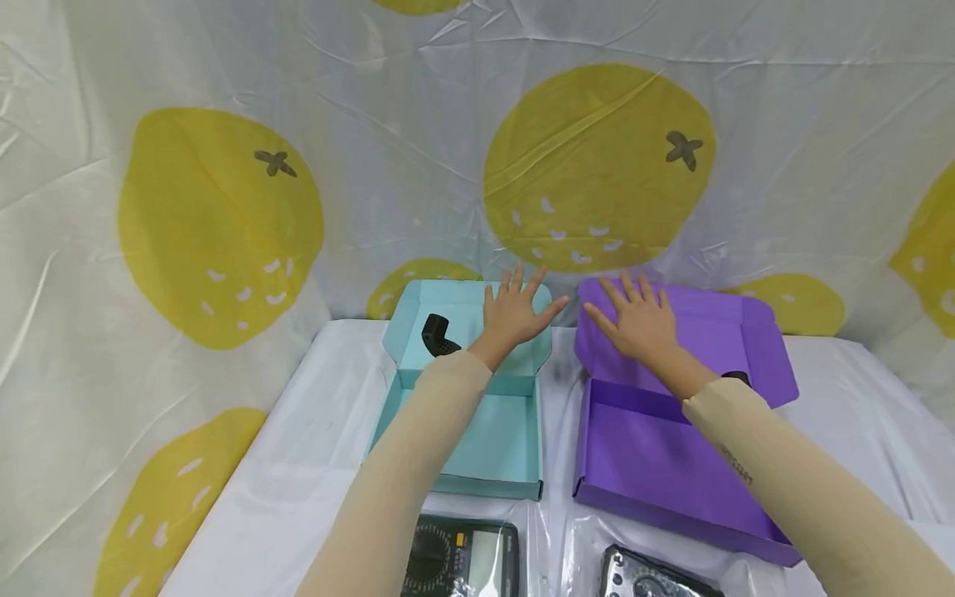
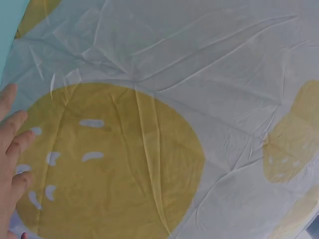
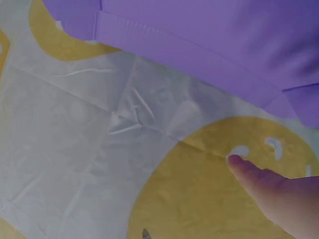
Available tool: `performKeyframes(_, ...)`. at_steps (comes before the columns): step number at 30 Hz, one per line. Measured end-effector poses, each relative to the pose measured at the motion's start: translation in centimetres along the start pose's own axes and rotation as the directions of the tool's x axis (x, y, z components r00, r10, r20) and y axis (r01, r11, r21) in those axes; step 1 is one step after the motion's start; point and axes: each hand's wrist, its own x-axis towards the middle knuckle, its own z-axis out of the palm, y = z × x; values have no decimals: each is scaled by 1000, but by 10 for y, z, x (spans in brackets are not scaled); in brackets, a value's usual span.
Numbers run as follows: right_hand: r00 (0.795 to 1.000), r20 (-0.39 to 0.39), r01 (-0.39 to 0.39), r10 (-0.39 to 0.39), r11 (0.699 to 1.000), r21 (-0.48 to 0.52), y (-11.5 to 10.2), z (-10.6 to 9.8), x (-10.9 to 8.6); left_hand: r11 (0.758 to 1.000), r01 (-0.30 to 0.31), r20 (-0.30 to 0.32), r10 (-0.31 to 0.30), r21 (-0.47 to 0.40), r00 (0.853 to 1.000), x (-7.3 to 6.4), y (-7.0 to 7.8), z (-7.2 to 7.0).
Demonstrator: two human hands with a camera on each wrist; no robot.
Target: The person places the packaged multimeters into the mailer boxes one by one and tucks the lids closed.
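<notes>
My left hand (image 1: 515, 315), fingers spread, is over the raised lid of a light teal cardboard box (image 1: 488, 435). My right hand (image 1: 642, 325), also with fingers spread, overlaps the raised lid of a purple cardboard box (image 1: 656, 464). Both boxes stand with lids up and bare trays facing me. Neither hand holds anything. In the left wrist view, fingers (image 2: 15, 144) show at the left edge beside a sliver of teal. The right wrist view has a thumb (image 3: 259, 181) below the purple lid (image 3: 189, 55).
In front of the teal box lies a multimeter (image 1: 462, 555) in a clear bag. A silver-and-black device (image 1: 656, 576) in clear plastic lies before the purple box. Behind hangs a white curtain (image 1: 403, 166) with yellow lemons. A white cloth (image 1: 321, 431) covers the table.
</notes>
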Motion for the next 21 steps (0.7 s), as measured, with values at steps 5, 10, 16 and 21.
performKeyframes(5, 1000, -1, 8, -8, 1000, 13, 1, -5, -14, 996, -31, -17, 30, -79, 999, -7, 1, 2)
performKeyframes(10, 998, -38, 46, -45, 999, 27, 2, -8, -31, 991, -84, -28, 81, -104, 996, -19, 6, 1)
performKeyframes(16, 989, -116, 97, -91, 994, 48, 4, -8, -62, 980, -164, -9, 164, -114, 986, -47, 11, -3)
performKeyframes(21, 987, -127, 110, -101, 992, 59, 8, -9, -89, 964, -232, -14, 232, -127, 973, -69, 13, -6)
